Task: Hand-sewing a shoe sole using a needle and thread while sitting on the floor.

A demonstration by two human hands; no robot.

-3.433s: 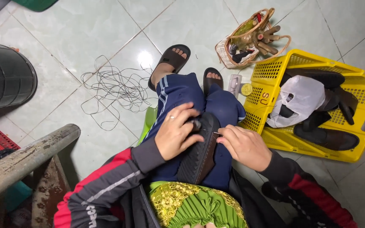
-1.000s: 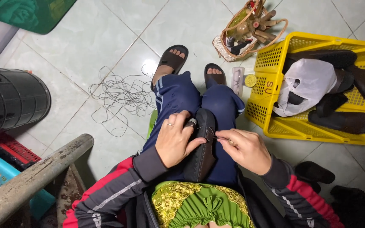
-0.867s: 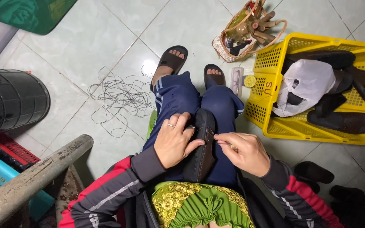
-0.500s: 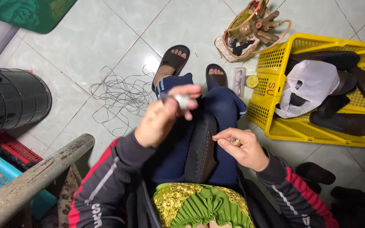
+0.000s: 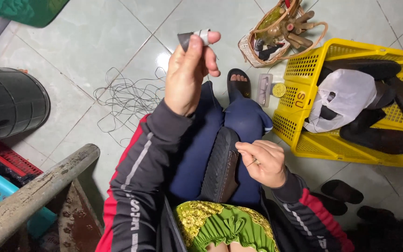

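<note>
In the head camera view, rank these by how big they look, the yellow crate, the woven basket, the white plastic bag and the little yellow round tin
1. yellow crate
2. white plastic bag; the woven basket looks similar, so their order is unsure
3. yellow round tin

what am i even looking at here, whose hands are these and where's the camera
The camera sits on a person's head and looks down at their own lap and hands. They are seated over a tiled floor. The left hand is raised, pinching a small dark and white piece. The right hand rests by a dark shoe wedged between the knees, its fingertips pinched together. On the floor lie a tangle of thin cord, a woven basket and a yellow crate with dark shoes and a white bag.
</note>
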